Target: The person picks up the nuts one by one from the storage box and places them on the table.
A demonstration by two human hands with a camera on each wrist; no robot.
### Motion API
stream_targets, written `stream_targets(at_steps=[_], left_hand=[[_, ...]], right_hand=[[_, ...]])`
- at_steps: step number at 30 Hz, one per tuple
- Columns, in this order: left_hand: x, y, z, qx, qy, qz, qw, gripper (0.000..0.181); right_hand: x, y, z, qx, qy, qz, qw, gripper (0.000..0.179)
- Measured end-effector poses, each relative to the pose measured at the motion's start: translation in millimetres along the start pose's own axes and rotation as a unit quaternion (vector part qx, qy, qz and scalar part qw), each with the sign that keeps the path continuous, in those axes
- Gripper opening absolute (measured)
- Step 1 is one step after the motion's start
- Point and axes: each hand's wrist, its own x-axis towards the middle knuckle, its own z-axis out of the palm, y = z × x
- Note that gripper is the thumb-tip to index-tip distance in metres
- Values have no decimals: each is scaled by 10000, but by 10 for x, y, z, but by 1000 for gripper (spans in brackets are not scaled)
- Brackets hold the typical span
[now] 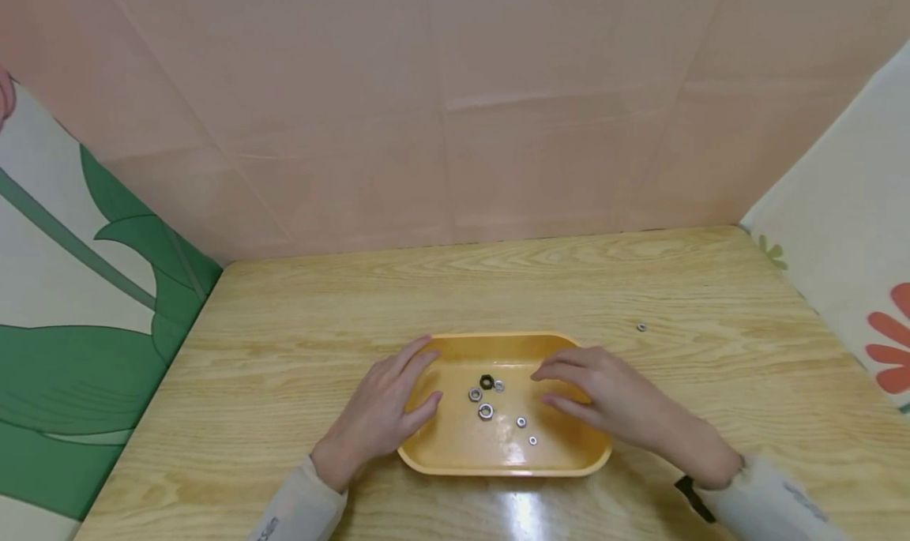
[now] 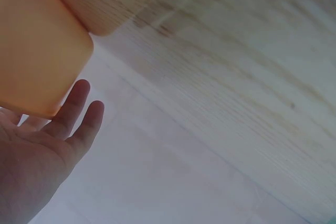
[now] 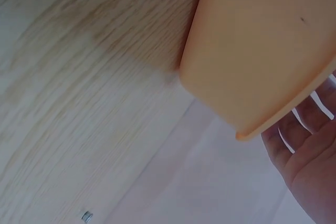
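Observation:
A shallow yellow-orange tray [image 1: 498,471] sits on the table. Inside it lie a black hex nut [image 1: 486,382], a larger silver nut [image 1: 486,411], another silver nut [image 1: 475,395] and several smaller ones. My left hand [image 1: 384,403] is at the tray's left side, fingers spread and slightly bent over the rim with nothing between them. On the opposite side my right hand [image 1: 611,391] reaches over the right rim, its fingers loosely bent above the tray floor and apart from the nuts. Both wrist views show the tray's outer wall beside the fingers.
One small silver nut [image 1: 642,327] lies on the wooden table [image 1: 298,312], right of and beyond the tray. A pinkish covered wall [image 1: 441,130] rises behind the table's far edge. Printed panels with green leaves [image 1: 64,375] and red petals [image 1: 892,351] flank the two sides.

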Motion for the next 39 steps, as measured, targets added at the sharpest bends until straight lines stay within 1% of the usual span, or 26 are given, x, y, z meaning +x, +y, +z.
stream_targets(at_steps=[9,20,28,39], left_hand=[[6,6,-3,-12,-49,-35,10000,54],[10,7,0,-18,-63,-15,10000,54],[13,16,-7,6,-70,-28,10000,53],[14,16,-8,24,-80,-24,10000,54]], right_hand=[[18,-31,49,-68,-146,-52,9999,25],[47,-68,104,37,-538,-24,9985,24],[55,-67,177,-5,-469,-312,9984,24],[64,-75,234,-98,-517,-545,9971,22]])
